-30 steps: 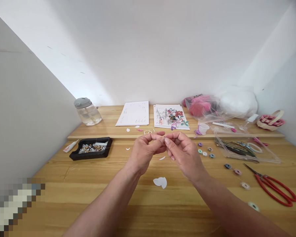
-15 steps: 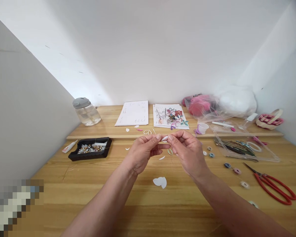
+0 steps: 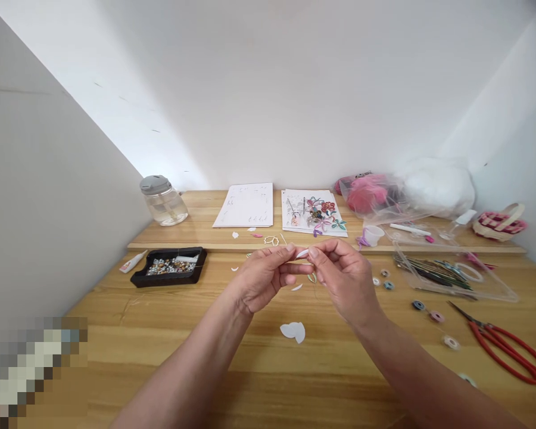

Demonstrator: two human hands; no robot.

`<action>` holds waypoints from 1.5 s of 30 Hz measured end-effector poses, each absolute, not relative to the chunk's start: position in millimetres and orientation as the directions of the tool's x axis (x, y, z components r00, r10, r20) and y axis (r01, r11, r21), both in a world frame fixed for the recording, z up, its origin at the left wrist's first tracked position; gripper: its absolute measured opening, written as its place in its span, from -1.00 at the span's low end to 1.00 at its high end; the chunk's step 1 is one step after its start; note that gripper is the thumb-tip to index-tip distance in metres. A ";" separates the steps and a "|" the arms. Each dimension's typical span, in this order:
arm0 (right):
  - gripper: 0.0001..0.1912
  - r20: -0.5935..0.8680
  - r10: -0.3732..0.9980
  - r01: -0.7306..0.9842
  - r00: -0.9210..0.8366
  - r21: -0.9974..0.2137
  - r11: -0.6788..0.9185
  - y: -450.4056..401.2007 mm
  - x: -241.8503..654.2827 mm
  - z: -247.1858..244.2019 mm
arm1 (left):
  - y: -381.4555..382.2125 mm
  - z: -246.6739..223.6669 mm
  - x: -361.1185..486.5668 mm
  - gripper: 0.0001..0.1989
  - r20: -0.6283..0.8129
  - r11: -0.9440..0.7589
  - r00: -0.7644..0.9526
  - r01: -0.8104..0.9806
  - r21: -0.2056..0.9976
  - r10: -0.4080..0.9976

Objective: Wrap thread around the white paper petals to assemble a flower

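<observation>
Between both hands, over the middle of the wooden table, is a small white petal-shaped piece (image 3: 302, 253). My left hand (image 3: 268, 274) pinches its left end between thumb and fingers. The thumb and index finger of my right hand (image 3: 346, 277) close on its right end. A thin thread seems to hang near the fingers, too fine to follow. Below the fingertips lies a slim white sliver (image 3: 297, 287), with a green-edged loop (image 3: 312, 278) beside it. Nearer to me are white rounded paper pieces (image 3: 293, 331) on the table.
A black bead tray (image 3: 170, 267), glue tube (image 3: 133, 261) and lidded jar (image 3: 163, 201) are at left. Papers (image 3: 245, 205) and wire flowers (image 3: 324, 214) lie behind. Red-handled scissors (image 3: 504, 345), thread spools (image 3: 436, 316), a clear tray (image 3: 495, 292) and a basket (image 3: 500, 223) are at right.
The view has shifted slightly, so the table items appear a little farther right. Both hands stay together at the white piece, and the fingers of my left hand have moved slightly beneath it.
</observation>
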State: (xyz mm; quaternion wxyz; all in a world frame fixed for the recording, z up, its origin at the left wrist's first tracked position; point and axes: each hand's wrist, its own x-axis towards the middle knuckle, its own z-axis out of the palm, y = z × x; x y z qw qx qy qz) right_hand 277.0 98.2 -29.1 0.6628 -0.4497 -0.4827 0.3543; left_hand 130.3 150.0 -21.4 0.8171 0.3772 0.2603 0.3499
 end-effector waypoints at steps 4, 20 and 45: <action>-0.77 0.267 0.922 -0.066 0.279 -0.953 0.296 98.5 276.6 -30.2 | 148.4 -22.6 130.5 -0.78 -0.114 0.404 0.599 -0.375 0.835 0.792; -0.69 0.146 0.964 -0.226 0.224 -0.954 0.197 99.2 274.4 -30.7 | 147.3 -23.1 133.4 -0.61 -0.091 0.280 0.474 -0.346 0.896 0.876; -0.65 0.132 0.961 -0.179 0.244 -0.967 0.179 102.9 277.8 -36.3 | 143.6 -25.0 134.4 -0.66 -0.001 0.095 0.415 -0.206 0.974 0.910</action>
